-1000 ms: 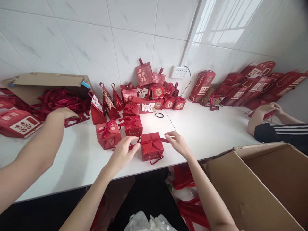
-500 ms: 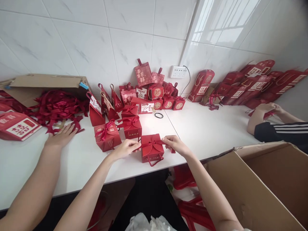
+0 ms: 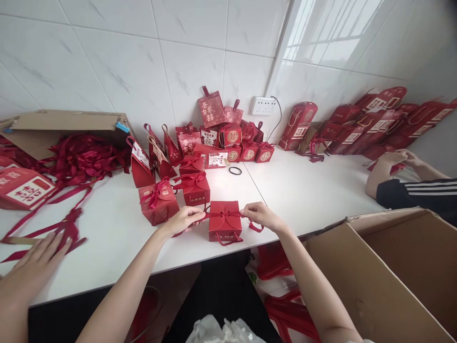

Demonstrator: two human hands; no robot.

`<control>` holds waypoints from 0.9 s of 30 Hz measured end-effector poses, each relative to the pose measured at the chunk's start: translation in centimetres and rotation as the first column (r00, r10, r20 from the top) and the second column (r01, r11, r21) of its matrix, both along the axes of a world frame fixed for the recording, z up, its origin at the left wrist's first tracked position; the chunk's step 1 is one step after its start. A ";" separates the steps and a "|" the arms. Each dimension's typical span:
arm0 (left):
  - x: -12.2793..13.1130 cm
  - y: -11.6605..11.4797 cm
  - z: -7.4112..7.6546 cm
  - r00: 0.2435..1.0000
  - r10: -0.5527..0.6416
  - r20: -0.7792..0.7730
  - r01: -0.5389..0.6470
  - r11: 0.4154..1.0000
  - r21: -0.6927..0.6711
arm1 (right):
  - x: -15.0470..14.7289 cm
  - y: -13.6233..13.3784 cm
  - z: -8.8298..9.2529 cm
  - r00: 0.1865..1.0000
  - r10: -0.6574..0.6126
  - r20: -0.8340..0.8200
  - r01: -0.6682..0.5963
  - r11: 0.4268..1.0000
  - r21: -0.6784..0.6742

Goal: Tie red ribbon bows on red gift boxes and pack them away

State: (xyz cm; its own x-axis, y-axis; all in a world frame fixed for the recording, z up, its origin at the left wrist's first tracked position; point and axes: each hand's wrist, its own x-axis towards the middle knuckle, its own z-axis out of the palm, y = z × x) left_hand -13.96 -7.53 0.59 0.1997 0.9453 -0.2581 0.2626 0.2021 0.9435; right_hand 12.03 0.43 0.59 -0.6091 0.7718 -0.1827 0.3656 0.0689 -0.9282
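Note:
A small red gift box (image 3: pixel 224 229) with a twisted cord handle stands near the table's front edge between my hands. A red ribbon (image 3: pixel 233 215) threads through the holes in its top flaps and stretches out to both sides. On the left, my left hand (image 3: pixel 183 220) pinches one end of the ribbon, and some of it hangs below the fingers. Opposite, my right hand (image 3: pixel 262 216) grips the other end close to the box's right edge, with a loop drooping under it. Two tied boxes, one with a bow (image 3: pixel 159 202), stand left of my left hand.
At the left, a co-worker's hand (image 3: pixel 39 257) lies on loose ribbons near a cardboard box of ribbons (image 3: pixel 85 155). Red boxes (image 3: pixel 232 138) line the wall below a power strip (image 3: pixel 263 106). A large carton (image 3: pixel 357 276) stands at the right; another person's hands (image 3: pixel 396 159) are beyond.
My hands stay at the box, and the ribbon now looks pulled straighter. The co-worker's hand on the left has drawn a bunch of ribbons toward the table's front left.

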 end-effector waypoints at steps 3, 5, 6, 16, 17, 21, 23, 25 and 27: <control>-0.1 0.0 -1.2 1.000 -0.005 0.029 0.004 1.000 0.029 | 0.3 -0.2 -1.2 0.999 -0.017 -0.046 0.016 0.999 -0.033; -0.1 0.0 -1.8 1.000 -0.002 0.029 0.000 0.997 0.072 | 0.4 -0.4 -1.9 0.996 -0.023 -0.081 0.019 0.998 -0.055; -0.1 0.1 -1.9 1.000 0.000 0.027 -0.003 0.995 0.098 | 0.4 -0.4 -2.1 0.995 -0.022 -0.099 0.016 0.998 -0.066; 0.2 0.5 0.7 0.997 0.045 0.069 -0.054 0.991 0.125 | 0.5 -1.0 2.2 0.953 0.135 -0.270 -0.151 0.988 -0.040; 0.2 0.6 1.2 0.998 0.044 0.034 -0.048 0.992 0.120 | 0.2 -1.0 2.8 0.950 0.153 -0.272 -0.162 0.987 -0.009; 0.8 0.7 3.8 0.991 -0.004 -0.133 0.024 0.988 0.152 | -1.5 -1.2 3.9 0.960 0.173 -0.220 -0.139 0.977 0.160; 1.1 0.6 5.0 0.974 -0.032 -0.224 0.081 0.973 0.215 | -2.3 -1.4 3.8 0.953 0.172 -0.249 -0.130 0.976 0.178; 1.4 0.5 6.0 0.946 -0.068 -0.316 0.153 0.955 0.253 | -3.1 -1.7 3.5 0.944 0.165 -0.285 -0.124 0.980 0.157; 1.6 0.5 6.5 0.911 -0.097 -0.400 0.213 0.943 0.255 | -3.8 -2.0 3.1 0.952 0.121 -0.281 -0.078 0.984 0.159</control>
